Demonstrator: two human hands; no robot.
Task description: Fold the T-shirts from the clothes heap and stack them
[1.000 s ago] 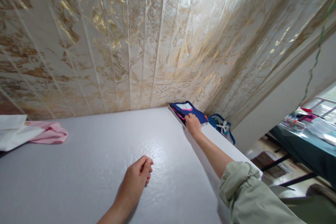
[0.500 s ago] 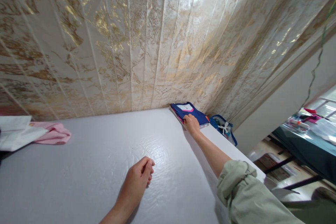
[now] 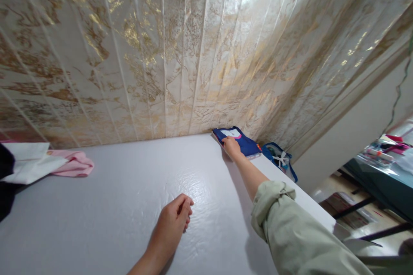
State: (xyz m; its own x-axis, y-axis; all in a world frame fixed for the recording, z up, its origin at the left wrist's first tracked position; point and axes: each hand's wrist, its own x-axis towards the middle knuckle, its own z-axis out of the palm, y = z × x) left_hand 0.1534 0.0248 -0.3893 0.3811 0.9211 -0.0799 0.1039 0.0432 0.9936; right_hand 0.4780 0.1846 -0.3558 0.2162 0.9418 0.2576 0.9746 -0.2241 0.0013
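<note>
At the far right corner of the white table (image 3: 122, 206) lies a navy folded garment (image 3: 248, 144) with a white panel and pink trim, apparently on top of other flat items. My right hand (image 3: 232, 147) reaches out to its near left edge, with the fingers bent and closed at that edge; the fingertips are partly hidden. Closer to me, my left hand (image 3: 174, 219) rests over the table in a loose fist, thumb against the curled fingers, and nothing shows in it.
White cloth (image 3: 32, 163) and pink cloth (image 3: 75, 164) lie at the left, beside something black (image 3: 6, 180). A blue-edged bag (image 3: 279, 159) with a white bow sits past the table's right edge. A gold-patterned curtain (image 3: 167, 51) hangs behind. A dark green table (image 3: 380, 176) stands farther right.
My right hand has shifted slightly left along the edge of the navy folded garment. The view has turned a little to the left. My left hand keeps its loose fist.
</note>
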